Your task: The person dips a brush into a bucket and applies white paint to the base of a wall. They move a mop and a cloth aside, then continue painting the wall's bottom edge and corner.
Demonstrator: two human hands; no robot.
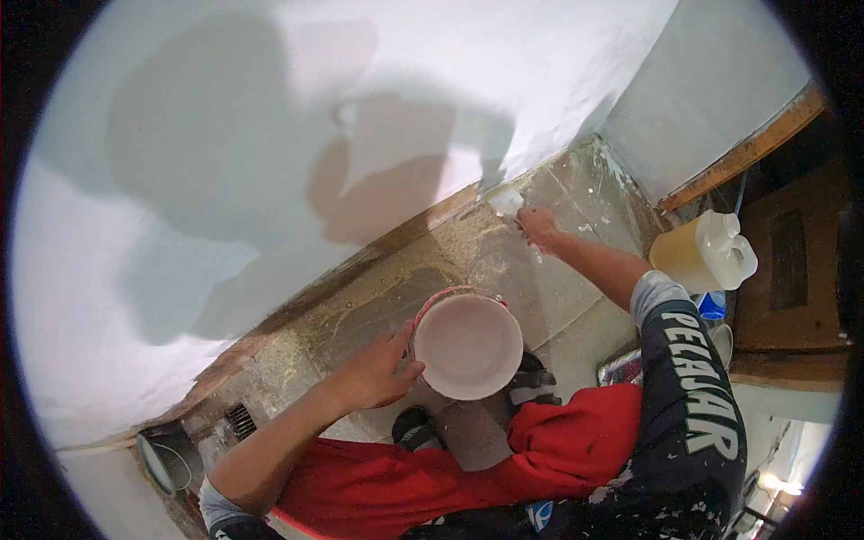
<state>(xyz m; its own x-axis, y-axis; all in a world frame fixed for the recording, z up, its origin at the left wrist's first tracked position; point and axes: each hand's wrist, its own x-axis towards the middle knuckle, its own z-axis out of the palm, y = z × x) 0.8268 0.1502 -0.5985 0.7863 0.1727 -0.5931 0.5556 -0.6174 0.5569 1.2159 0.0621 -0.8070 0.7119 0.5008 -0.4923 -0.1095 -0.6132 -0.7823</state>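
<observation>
A small white bucket (pixel 468 347) with a red rim and pale pink liquid inside is tilted in front of my knees. My left hand (pixel 382 367) grips its left side, thumb on the near side and fingers behind the rim. Farther out to the right, my right hand (pixel 537 227) is closed low over the floor. From its fingers a small whitish, flat-ended piece (pixel 506 200) reaches toward the foot of the wall; I cannot tell what kind of tool it is. The whitewashed wall (pixel 378 54) rises just beyond, with my shadow across it.
A plastic jerrycan (pixel 697 252) of yellowish liquid stands at the right beside a brown wooden cabinet (pixel 792 270). A blue packet (pixel 712 306) lies below it. Stained floor tiles (pixel 567 279) run along the wall. A grey pail (pixel 169 463) and a floor drain (pixel 239 419) are at lower left.
</observation>
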